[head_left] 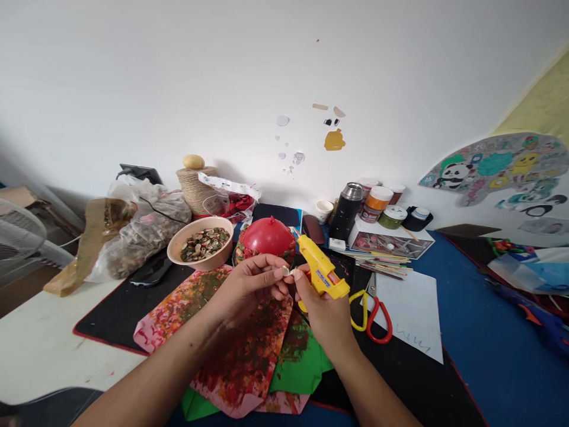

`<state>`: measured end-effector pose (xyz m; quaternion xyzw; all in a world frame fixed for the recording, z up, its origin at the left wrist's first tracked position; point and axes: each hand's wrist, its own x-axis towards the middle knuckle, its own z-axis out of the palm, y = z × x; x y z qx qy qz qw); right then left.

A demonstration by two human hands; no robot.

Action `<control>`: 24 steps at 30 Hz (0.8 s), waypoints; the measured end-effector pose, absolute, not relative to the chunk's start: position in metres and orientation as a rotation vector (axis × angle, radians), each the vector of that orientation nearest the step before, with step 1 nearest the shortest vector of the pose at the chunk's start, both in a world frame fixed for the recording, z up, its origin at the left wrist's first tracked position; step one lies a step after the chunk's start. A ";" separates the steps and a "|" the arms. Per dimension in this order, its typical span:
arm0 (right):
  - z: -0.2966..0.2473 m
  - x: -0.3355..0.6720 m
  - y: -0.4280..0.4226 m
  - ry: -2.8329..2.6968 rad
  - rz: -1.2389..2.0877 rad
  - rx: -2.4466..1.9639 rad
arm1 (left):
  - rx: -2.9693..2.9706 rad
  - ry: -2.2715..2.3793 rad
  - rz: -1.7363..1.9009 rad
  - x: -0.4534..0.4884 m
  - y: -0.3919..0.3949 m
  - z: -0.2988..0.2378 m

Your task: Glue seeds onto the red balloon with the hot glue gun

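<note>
My left hand (242,287) is closed in a pinch on a small pale shell (285,270), which looks like a pistachio shell. My right hand (326,320) is wrapped round a yellow hot glue gun (323,270), its nozzle pointing up and away. The thumb and fingertips of this hand meet the left fingertips at the shell. Just beyond both hands sits a red balloon (269,236), its lower part ringed with painted shells. To its left, a peach bowl (175,252) holds many painted shells. Paint-stained pink paper (249,362) lies below my hands.
Scissors (377,314) with yellow and red handles lie right of my right hand, partly on white paper (413,314). Behind stand a black thermos (347,210), paint jars (377,201) and a paper cup (324,210). A plastic bag (142,228) and twine spool (198,190) are at left.
</note>
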<state>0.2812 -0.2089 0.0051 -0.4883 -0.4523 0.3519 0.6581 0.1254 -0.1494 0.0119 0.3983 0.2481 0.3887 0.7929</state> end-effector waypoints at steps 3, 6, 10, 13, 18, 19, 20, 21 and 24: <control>0.003 0.281 -0.209 -1.032 0.789 -1.118 | 0.889 0.544 0.858 0.126 -0.149 0.012; 0.002 0.281 -0.209 -1.050 0.776 -1.123 | 0.929 0.547 0.880 0.125 -0.150 0.013; 0.004 0.281 -0.210 -1.059 0.759 -1.148 | 0.989 0.549 0.900 0.124 -0.151 0.013; 0.004 0.282 -0.210 -1.076 0.777 -1.162 | 1.024 0.552 0.903 0.124 -0.150 0.012; -0.008 0.284 -0.211 -1.100 0.764 -1.150 | 1.065 0.583 1.000 0.114 -0.144 0.017; -0.010 0.285 -0.211 -1.125 0.773 -1.144 | 1.079 0.603 1.060 0.109 -0.141 0.020; -0.013 0.285 -0.211 -1.126 0.757 -1.138 | 1.097 0.631 1.131 0.102 -0.138 0.024; -0.015 0.286 -0.211 -1.135 0.757 -1.142 | 1.120 0.669 1.209 0.093 -0.135 0.028; -0.019 0.286 -0.211 -1.132 0.743 -1.150 | 1.222 0.851 1.407 0.062 -0.121 0.039</control>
